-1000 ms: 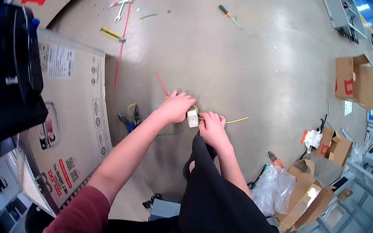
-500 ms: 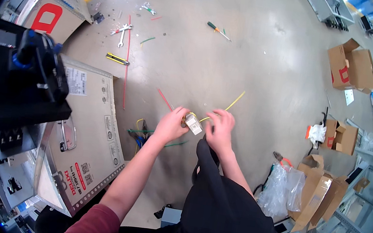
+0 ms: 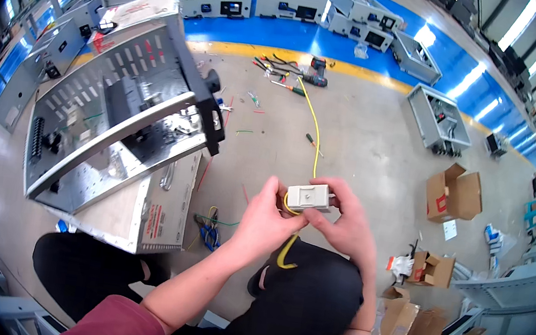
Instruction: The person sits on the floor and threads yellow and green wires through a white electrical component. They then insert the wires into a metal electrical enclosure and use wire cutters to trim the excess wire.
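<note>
A small white box-shaped electrical part (image 3: 308, 197) is held up between my two hands, above my knees. My right hand (image 3: 346, 223) grips it, fingers around its far right side and thumb below. A yellow wire (image 3: 316, 123) runs from the part out across the floor. One loop of it bends round the part's left end, and a short tail hangs below, over my dark trouser leg. My left hand (image 3: 267, 219) pinches the wire at that left end, its thumb close to the right thumb. The exact grip of the left fingertips is partly hidden.
At the left a metal cabinet frame (image 3: 122, 140) rests on a carton (image 3: 167, 205). Blue-handled pliers (image 3: 207, 231) lie beside it. Farther off are a screwdriver (image 3: 313, 142) and a power drill (image 3: 316, 71). Open cardboard boxes (image 3: 454, 194) stand at the right.
My view has tilted up. Both hands have come together on the white part, which is turned more level. The yellow wire now extends far ahead, with a tail hanging below.
</note>
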{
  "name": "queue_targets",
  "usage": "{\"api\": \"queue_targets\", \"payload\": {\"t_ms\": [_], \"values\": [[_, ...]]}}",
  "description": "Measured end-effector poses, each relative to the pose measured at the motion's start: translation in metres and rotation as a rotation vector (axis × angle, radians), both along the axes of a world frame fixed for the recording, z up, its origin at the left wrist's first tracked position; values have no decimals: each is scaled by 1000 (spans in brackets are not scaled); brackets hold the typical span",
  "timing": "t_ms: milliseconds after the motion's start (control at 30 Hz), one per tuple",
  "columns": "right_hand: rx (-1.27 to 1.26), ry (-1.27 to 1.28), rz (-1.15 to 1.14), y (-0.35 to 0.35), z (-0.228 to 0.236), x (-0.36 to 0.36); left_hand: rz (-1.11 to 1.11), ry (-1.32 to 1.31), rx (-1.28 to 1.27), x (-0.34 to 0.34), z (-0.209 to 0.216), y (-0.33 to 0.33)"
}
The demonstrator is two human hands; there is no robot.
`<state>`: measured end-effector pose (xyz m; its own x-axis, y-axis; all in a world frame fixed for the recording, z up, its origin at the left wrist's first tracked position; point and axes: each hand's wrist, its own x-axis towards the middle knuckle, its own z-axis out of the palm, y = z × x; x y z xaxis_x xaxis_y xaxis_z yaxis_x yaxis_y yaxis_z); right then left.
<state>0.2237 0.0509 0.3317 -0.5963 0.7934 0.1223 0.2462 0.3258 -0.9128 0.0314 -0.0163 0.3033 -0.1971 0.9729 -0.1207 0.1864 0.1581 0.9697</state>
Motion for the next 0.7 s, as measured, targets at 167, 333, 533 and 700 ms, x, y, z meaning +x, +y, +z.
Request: {"api": "queue_targets", "payload": {"t_ms": [167, 333, 533, 700], "values": [[-232, 351, 124, -46, 60, 4, -208, -549, 246, -21, 69, -75], [-101, 516, 339, -115, 95, -32, -168, -834, 238, -35, 81, -140], [-42, 503, 437, -174, 92, -91, -146, -1057, 241, -48, 88, -209], [111, 238, 512, -180, 73, -133, -84, -1092, 406, -98, 62, -257]]}}
